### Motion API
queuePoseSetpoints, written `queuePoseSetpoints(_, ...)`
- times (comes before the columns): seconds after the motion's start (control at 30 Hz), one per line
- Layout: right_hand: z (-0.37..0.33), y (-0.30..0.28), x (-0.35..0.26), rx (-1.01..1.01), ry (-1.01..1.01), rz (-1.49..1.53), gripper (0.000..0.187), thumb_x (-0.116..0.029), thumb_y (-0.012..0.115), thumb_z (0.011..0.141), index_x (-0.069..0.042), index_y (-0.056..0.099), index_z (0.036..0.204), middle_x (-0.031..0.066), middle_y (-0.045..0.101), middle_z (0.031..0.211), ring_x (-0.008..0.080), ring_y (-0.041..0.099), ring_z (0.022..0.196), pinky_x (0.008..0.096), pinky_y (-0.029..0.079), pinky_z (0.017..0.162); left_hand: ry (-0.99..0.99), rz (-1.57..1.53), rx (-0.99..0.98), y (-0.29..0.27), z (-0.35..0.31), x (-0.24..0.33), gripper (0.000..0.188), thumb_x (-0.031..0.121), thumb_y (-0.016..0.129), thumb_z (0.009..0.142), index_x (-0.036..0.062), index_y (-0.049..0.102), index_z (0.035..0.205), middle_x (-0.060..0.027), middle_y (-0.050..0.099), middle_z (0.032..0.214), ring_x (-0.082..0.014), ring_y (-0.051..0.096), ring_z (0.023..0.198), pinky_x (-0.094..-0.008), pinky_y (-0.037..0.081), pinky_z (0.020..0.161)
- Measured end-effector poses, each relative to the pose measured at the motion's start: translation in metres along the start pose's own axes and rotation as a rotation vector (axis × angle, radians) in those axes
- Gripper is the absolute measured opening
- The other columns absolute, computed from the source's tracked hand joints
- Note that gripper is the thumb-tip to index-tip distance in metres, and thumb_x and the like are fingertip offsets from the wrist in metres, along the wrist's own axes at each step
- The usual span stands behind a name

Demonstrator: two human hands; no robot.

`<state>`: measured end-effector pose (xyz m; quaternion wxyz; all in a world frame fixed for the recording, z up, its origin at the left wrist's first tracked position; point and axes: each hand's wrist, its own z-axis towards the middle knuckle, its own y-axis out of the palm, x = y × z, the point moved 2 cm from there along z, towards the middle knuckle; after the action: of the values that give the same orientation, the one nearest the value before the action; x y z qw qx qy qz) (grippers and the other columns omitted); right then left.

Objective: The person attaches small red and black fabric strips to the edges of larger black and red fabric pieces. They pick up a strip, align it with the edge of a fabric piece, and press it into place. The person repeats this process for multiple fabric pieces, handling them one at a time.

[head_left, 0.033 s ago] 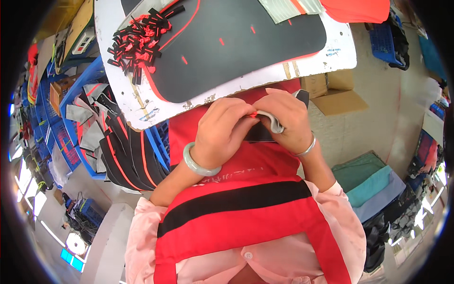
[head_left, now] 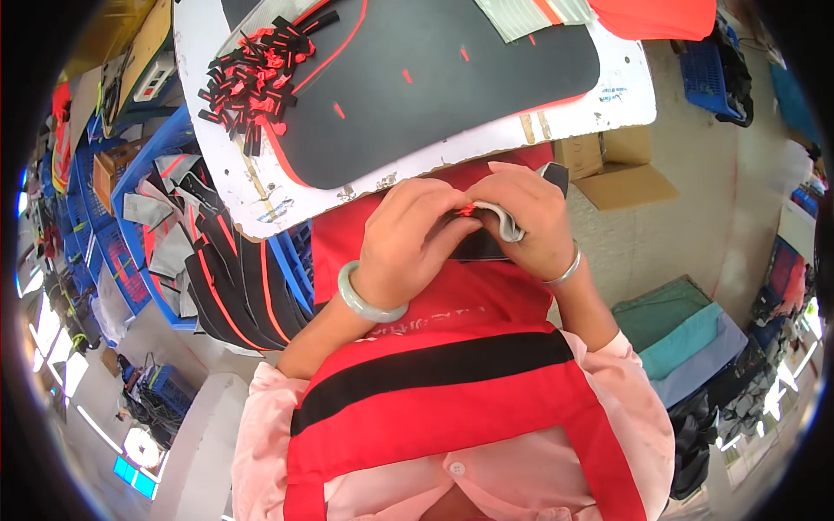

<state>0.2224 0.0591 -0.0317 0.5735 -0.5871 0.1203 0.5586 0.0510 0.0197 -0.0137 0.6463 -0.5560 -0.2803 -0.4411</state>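
Note:
In front of the red apron, my left hand (head_left: pixel 402 236) and my right hand (head_left: pixel 530 213) meet at the fingertips. Both are closed on a folded fabric piece (head_left: pixel 507 224), grey-white where it curls out under the right hand. A small bright red bit (head_left: pixel 467 209) shows between the fingertips. Dark fabric of the piece hangs below the fingers, and its dark end also sticks out past the right hand. My fingers hide most of it. Beyond the hands, a dark grey panel (head_left: pixel 408 113) with red edging and short red marks lies on the white table (head_left: pixel 625 87).
A heap of black-and-red tabs (head_left: pixel 252 82) covers the panel's left corner. Striped grey cloth (head_left: pixel 539 16) and red fabric (head_left: pixel 656 17) lie at the far right. Left stands a blue crate (head_left: pixel 291 265) with black and grey pieces. An open cardboard box (head_left: pixel 621 178) and folded cloths (head_left: pixel 682 339) sit right.

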Motion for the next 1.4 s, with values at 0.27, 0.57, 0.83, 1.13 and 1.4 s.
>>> queuePoseSetpoints(0.27,0.0008,0.0008,-0.0048,0.006,0.000,0.031,0.032,0.002,0.070,0.063,-0.006,0.065,0.093,0.0072,0.062,0.081,0.0275,0.062,0.075,0.0373,0.050,0.065,0.019,0.108,-0.047,-0.0023,-0.0005,0.0031,0.026,-0.006,0.076,0.072,-0.0016,0.065,0.095,-0.0126,0.065,0.090,-0.0282,0.062,0.081,-0.0351,0.051,0.071)
queuePoseSetpoints(0.57,-0.0041,0.0005,-0.0027,-0.029,0.002,0.023,0.036,0.004,0.068,0.063,-0.006,0.064,0.097,0.0080,0.063,0.084,0.0290,0.063,0.077,0.0384,0.051,0.065,0.063,0.127,-0.065,-0.0030,-0.0021,0.0030,0.029,-0.001,0.077,0.072,-0.0015,0.063,0.098,-0.0135,0.063,0.092,-0.0306,0.061,0.080,-0.0377,0.051,0.069)
queuePoseSetpoints(0.83,-0.0011,-0.0027,-0.0065,-0.098,0.021,-0.027,0.038,0.004,0.068,0.062,-0.006,0.065,0.098,0.0091,0.063,0.085,0.0301,0.064,0.079,0.0388,0.052,0.065,0.049,0.148,-0.042,-0.0016,-0.0026,0.0045,0.029,-0.005,0.078,0.069,-0.0009,0.065,0.095,-0.0122,0.065,0.090,-0.0285,0.063,0.081,-0.0356,0.052,0.071)
queuePoseSetpoints(1.13,-0.0001,-0.0042,-0.0037,-0.060,0.062,0.120,0.034,0.006,0.067,0.063,-0.005,0.066,0.095,0.0092,0.064,0.084,0.0299,0.063,0.076,0.0375,0.051,0.065,0.035,-0.012,0.002,-0.0014,-0.0031,0.0013,0.030,-0.004,0.079,0.070,-0.0009,0.066,0.097,-0.0121,0.066,0.091,-0.0272,0.064,0.081,-0.0351,0.053,0.070)
queuePoseSetpoints(1.4,-0.0001,-0.0058,-0.0064,-0.105,0.056,0.025,0.035,0.007,0.068,0.061,-0.004,0.066,0.094,0.0119,0.066,0.087,0.0327,0.065,0.080,0.0395,0.052,0.067,0.070,0.029,-0.007,-0.0026,-0.0026,0.0017,0.029,-0.005,0.078,0.070,-0.0010,0.067,0.097,-0.0121,0.067,0.090,-0.0266,0.064,0.080,-0.0350,0.053,0.068)
